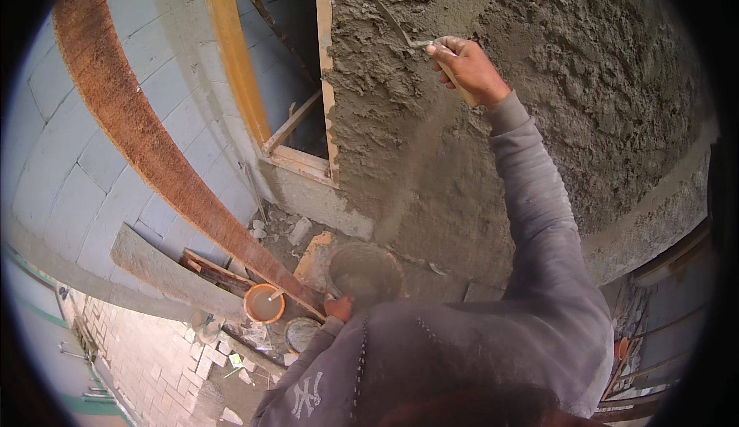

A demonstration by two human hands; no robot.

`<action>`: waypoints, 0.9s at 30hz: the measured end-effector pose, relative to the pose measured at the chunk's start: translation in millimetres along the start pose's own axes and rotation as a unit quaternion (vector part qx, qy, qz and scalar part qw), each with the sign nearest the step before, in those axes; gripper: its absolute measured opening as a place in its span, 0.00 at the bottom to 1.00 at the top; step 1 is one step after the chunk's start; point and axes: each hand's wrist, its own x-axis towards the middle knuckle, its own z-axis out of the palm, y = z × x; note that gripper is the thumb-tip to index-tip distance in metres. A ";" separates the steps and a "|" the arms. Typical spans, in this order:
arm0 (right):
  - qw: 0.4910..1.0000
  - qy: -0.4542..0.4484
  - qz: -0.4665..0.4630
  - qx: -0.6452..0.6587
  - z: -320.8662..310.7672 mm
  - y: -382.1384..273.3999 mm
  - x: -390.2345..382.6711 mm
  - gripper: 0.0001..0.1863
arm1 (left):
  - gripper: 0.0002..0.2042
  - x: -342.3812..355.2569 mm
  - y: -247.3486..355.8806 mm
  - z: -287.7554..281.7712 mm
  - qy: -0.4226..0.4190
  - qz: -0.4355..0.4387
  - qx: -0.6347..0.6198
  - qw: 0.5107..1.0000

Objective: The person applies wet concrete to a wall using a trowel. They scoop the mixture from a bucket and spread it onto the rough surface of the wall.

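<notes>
My right hand (467, 65) is raised against the wall, its fingers wrapped round the pale handle of a trowel (394, 21). The trowel's thin blade lies close to the rough, wet grey mortar (570, 96) on the wall. Low down, my left hand (337, 308) is closed at the near left rim of a round bucket (401, 279) with grey mortar inside. That hand's fingertips are partly hidden by the rim. The lower end of a long brown plank (165, 150) comes down just left of this hand.
An orange bucket (264, 321) of murky liquid stands left of the mortar bucket, with a second round container (301, 336) nearer me. A wooden-framed opening (296, 161) borders the plastered wall. Rubble (300, 231) and a leaning board (169, 269) lie along the block wall (131, 73).
</notes>
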 end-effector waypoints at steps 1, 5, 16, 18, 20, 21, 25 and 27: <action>1.000 -0.003 0.010 0.018 10.8 18.7 13.2 0.16 | 0.28 1.5 13.1 1.2 -0.016 0.016 -0.003 1.000; 0.996 0.039 0.035 0.076 29.7 38.8 38.6 0.16 | 0.28 4.5 5.7 -2.3 0.015 0.066 -0.020 0.997; 0.980 0.140 -0.016 -0.142 -80.8 12.9 -14.2 0.21 | 0.29 8.7 43.6 -19.0 -0.045 -0.112 -0.185 0.975; 0.939 0.195 -0.096 -0.266 -81.8 9.9 -23.0 0.21 | 0.29 6.3 62.3 -22.8 -0.031 -0.196 -0.279 0.940; 0.925 0.223 -0.074 -0.297 -80.5 3.7 -40.2 0.23 | 0.29 9.3 88.8 -24.0 -0.024 -0.253 -0.349 0.902; 0.919 0.229 -0.082 -0.312 -77.5 7.1 -48.6 0.23 | 0.29 9.4 100.8 -26.3 -0.020 -0.270 -0.371 0.888; 0.959 0.157 -0.073 -0.224 -33.4 17.5 -116.5 0.20 | 0.29 14.4 155.2 -29.9 -0.006 -0.285 -0.413 0.865; 0.994 0.034 -0.016 -0.107 -0.2 57.3 -151.4 0.16 | 0.33 18.1 184.9 -28.5 0.009 -0.238 -0.412 0.880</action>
